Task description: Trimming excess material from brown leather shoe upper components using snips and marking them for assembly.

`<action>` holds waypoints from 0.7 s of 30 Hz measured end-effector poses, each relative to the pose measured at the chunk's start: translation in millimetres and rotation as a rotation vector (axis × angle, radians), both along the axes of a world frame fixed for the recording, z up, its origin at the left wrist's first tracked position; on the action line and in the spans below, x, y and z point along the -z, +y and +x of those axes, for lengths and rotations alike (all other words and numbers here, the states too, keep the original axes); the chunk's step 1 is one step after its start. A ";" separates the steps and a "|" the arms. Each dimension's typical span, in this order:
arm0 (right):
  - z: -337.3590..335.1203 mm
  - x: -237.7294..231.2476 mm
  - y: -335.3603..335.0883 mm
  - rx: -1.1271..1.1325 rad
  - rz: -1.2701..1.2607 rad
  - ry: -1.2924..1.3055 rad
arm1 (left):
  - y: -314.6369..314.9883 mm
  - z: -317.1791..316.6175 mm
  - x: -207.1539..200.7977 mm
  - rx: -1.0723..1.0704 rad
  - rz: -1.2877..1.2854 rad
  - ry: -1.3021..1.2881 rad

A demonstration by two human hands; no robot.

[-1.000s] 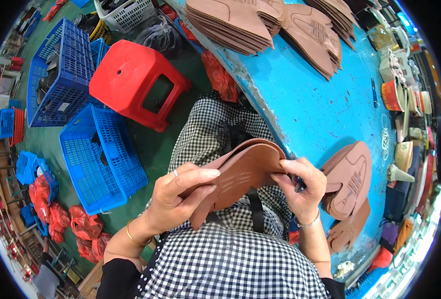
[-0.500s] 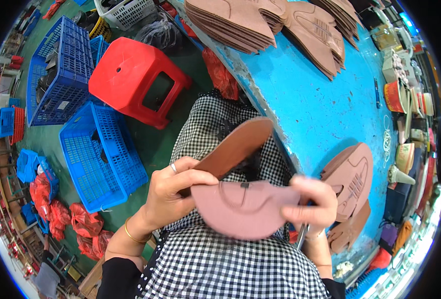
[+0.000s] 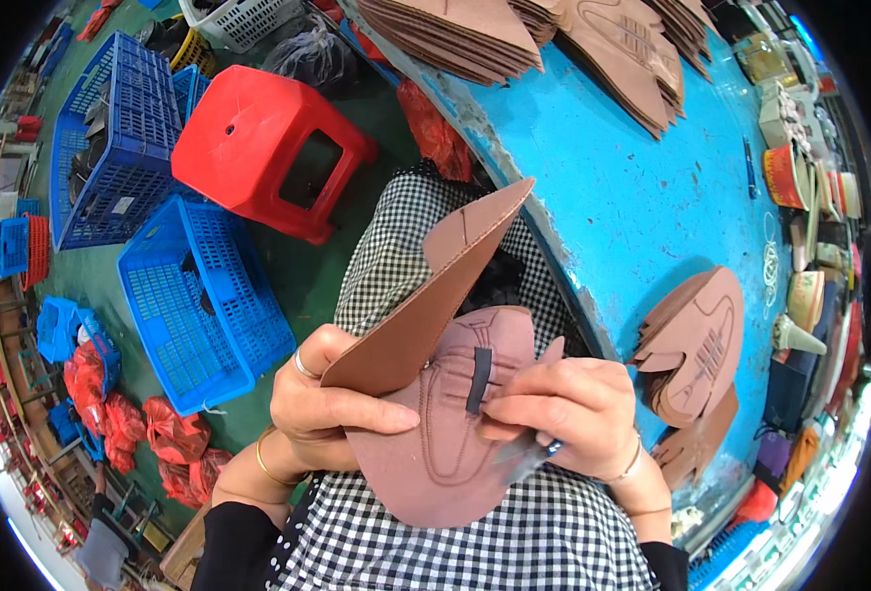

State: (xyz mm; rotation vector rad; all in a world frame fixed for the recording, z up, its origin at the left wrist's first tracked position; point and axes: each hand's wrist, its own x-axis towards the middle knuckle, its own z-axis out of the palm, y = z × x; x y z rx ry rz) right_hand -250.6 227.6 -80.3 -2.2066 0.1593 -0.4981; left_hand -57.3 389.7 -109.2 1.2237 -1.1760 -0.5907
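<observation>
Across my lap lies a stitched brown shoe upper (image 3: 435, 497), its smooth side folded up on the left and its marked side facing me. My left hand (image 3: 332, 409) is closed round its lower left part, thumb lying on the marked side. A short black strip (image 3: 479, 379) sits over the row of slots in the middle. The fingers of my right hand (image 3: 578, 414) are pinched together at the strip's lower end. Out of the same hand points a blurred metal blade with a pivot, apparently scissors (image 3: 526, 458), toward the upper's lower right edge.
On the blue table (image 3: 603, 217), stacks of matching uppers (image 3: 455, 39) lie at the far side and another pile (image 3: 697, 340) at the right. Rolls and a cone (image 3: 798, 340) line its right edge. To my left are a red stool (image 3: 258, 138), blue crates (image 3: 199, 315) and red bags (image 3: 174, 433).
The upper has turned and opened toward me, so its slots and black strip show more fully. My right hand has moved in from its right edge to the strip. The view has shifted slightly.
</observation>
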 end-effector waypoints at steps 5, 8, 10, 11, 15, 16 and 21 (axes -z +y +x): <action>1.7 -5.1 6.0 -0.046 -0.425 0.000 | 19.0 -9.1 1.1 0.020 0.464 0.482; 2.1 -5.6 8.7 -0.073 -0.445 0.008 | 13.4 -12.6 -3.5 -0.046 0.486 0.626; 1.8 -4.6 8.2 -0.077 -0.429 -0.003 | 11.9 -10.6 3.2 -0.008 0.261 0.384; 1.9 -4.0 5.4 -0.074 -0.290 0.001 | 11.1 -9.3 5.7 0.027 0.037 0.142; 5.0 0.1 -2.0 0.042 -0.040 -0.033 | 12.4 -2.7 5.6 0.047 -0.014 0.038; 9.4 -2.5 -3.9 0.090 -0.014 -0.026 | 15.5 -1.4 6.3 0.106 -0.026 0.020; 7.1 -4.1 -12.6 0.228 0.053 -0.006 | 12.7 -1.9 3.8 0.090 -0.077 -0.003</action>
